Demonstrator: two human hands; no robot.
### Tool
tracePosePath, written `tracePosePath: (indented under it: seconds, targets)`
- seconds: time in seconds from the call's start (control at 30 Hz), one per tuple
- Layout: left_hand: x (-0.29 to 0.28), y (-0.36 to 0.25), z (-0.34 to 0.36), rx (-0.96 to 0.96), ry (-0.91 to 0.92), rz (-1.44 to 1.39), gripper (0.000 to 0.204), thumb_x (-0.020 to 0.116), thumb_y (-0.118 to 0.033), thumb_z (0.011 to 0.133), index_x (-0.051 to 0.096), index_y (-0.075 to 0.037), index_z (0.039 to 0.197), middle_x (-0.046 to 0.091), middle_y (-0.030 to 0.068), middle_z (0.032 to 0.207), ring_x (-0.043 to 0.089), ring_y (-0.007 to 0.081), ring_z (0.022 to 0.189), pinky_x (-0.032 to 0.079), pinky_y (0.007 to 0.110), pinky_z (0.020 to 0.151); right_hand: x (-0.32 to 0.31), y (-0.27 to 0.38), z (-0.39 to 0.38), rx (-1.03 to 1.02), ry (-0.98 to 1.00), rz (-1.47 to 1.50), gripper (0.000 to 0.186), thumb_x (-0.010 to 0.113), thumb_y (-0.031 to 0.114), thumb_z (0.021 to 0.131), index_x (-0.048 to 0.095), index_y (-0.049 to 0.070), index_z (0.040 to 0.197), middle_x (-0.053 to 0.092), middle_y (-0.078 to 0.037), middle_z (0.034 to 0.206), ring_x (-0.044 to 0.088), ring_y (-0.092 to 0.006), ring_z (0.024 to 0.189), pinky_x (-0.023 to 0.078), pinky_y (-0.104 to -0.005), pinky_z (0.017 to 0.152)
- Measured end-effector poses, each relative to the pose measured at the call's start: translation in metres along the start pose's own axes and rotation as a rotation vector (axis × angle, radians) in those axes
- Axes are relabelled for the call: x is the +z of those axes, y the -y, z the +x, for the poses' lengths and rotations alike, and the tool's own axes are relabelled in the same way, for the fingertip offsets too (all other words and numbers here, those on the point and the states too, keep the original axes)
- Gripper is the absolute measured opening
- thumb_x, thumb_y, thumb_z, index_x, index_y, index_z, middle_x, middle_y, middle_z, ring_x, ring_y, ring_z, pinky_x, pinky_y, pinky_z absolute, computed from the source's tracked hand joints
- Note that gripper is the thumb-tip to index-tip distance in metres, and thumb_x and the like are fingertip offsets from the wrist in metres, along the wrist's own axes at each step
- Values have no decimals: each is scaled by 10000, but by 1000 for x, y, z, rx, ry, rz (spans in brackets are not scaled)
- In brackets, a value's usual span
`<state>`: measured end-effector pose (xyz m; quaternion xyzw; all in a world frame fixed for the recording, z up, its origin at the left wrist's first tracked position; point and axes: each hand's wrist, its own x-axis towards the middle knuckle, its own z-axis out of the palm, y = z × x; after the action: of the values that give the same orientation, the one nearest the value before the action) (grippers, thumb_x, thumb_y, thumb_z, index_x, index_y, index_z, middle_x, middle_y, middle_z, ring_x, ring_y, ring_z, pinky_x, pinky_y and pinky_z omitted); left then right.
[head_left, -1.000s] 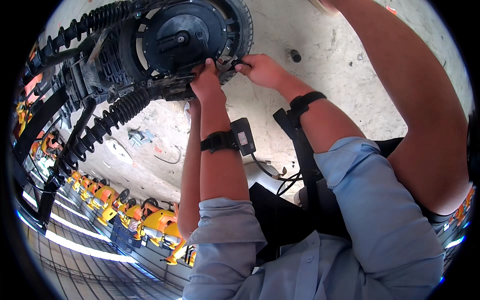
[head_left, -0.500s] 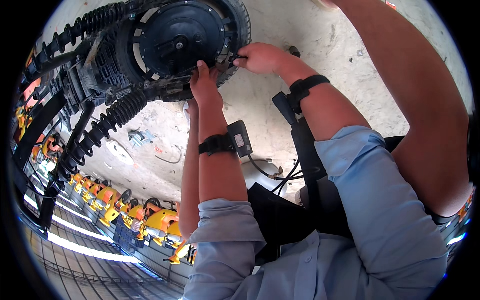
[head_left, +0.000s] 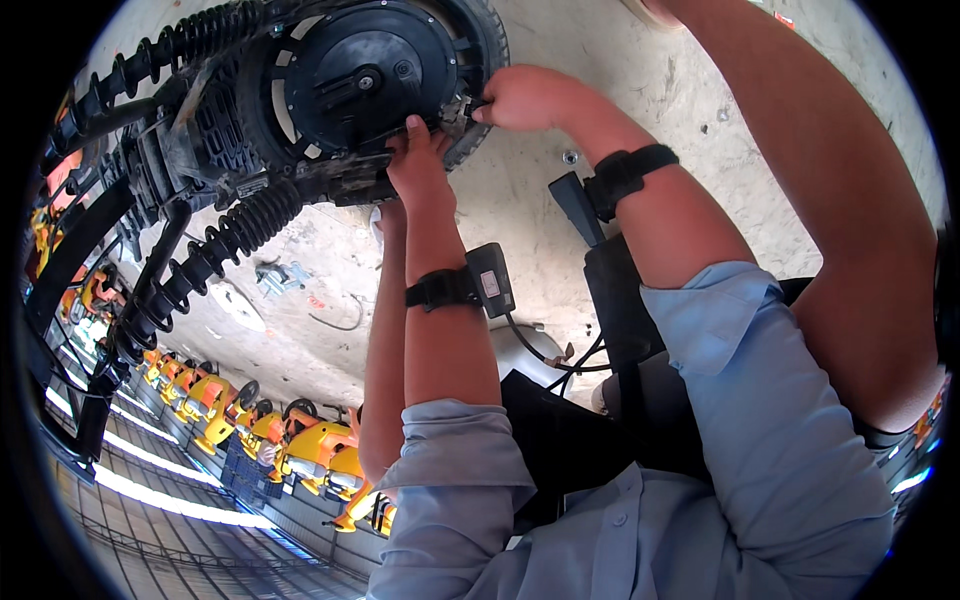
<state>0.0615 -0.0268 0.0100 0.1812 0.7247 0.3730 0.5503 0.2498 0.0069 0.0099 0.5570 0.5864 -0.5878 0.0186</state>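
A black hub-motor wheel [head_left: 350, 110] fills the upper left, its tyre [head_left: 490, 50] reaching the floor side near my right hand. A dirty black swingarm [head_left: 345, 178] runs along its lower edge. My left hand [head_left: 420, 170] is closed round the swingarm's end, thumb up beside the wheel disc. Just beyond it, a small metal bracket [head_left: 458, 112] sits at the tyre's edge. My right hand [head_left: 525, 98] is closed in a pinch against that bracket. Whatever lies between its fingertips is too small and hidden to name.
Coil-spring shock absorbers [head_left: 235, 225] flank the frame at left. A small metal ring [head_left: 570, 157] lies on the concrete floor, as do light-blue metal parts [head_left: 283, 275] and a thin dark cable [head_left: 345, 318]. Yellow vehicles [head_left: 310, 445] stand in a row at lower left.
My right hand has shifted slightly up, and its fingertips now meet the bracket. The left hand stays on the swingarm. The metal ring has come into view; a dark cylinder on the floor no longer shows.
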Motion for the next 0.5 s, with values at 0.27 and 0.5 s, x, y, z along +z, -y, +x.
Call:
tracePosePath:
  seconds: [0.27,0.5]
  targets:
    - [6,-1,1,-5,24,-97,320,582,-223,956,454,16,1126,553,157,1130,638,311,963,527,443,852,14,6,-4,97,-101,112,394,596,381,857,694,0,866,665,-174,795,636,-349,811,482,-433,727]
    - [5,5,6,42,-16,-58,340,566,-216,962,440,48,1136,538,178,1137,637,308,950,533,426,842,38,6,-17,189,-131,303,383,552,404,896,703,69,1005,671,-175,998,624,-342,988,490,-437,835]
